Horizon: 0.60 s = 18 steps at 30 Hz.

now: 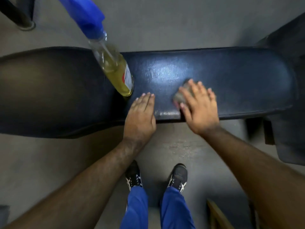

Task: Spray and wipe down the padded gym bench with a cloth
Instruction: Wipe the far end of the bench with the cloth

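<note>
Spray bottle (115, 70), yellow liquid inside, was stood on padded counter (239, 83). Cloth (182, 94) at 3 o'clock was pressed under flat right hand (198, 106); flat left hand (140, 116) was rested between.

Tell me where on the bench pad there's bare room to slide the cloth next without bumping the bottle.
Bare pad runs from the right hand to the rounded right end, and along the far edge beyond the cloth. It is crowded near the middle: the spray bottle stands just beyond the left hand, which rests on the near edge.
</note>
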Tool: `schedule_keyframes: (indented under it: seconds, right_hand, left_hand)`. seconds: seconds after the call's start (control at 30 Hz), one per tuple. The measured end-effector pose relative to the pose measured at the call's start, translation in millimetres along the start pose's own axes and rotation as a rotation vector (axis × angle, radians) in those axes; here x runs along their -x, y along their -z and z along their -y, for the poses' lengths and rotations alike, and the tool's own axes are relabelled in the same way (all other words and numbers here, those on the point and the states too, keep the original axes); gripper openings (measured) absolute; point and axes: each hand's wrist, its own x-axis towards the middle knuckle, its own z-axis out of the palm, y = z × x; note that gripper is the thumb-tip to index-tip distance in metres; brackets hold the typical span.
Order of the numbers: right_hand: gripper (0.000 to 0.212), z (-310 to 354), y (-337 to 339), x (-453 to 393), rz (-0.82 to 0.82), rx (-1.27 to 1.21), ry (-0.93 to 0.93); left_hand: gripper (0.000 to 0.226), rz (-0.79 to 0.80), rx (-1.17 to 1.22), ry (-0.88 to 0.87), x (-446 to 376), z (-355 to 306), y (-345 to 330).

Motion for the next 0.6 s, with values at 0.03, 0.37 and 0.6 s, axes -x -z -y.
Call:
schedule_keyframes:
  seconds: [0.03,0.37,0.6]
  right_hand:
    - [0.055,13,-4,-3,-0.038,-0.009,-0.195]
    - [0.058,77,-13,-32,-0.029,-0.052,-0.289]
    - [0.061,63,-6,-68,0.017,-0.053,-0.135]
  left_hand:
    - [0.055,-0.014,0.012,0.008,5,4,2]
    - [0.031,-0.342,0.281,0.359,20,17,32]
    - [0.063,-0.522,0.552,0.621,-13,12,50]
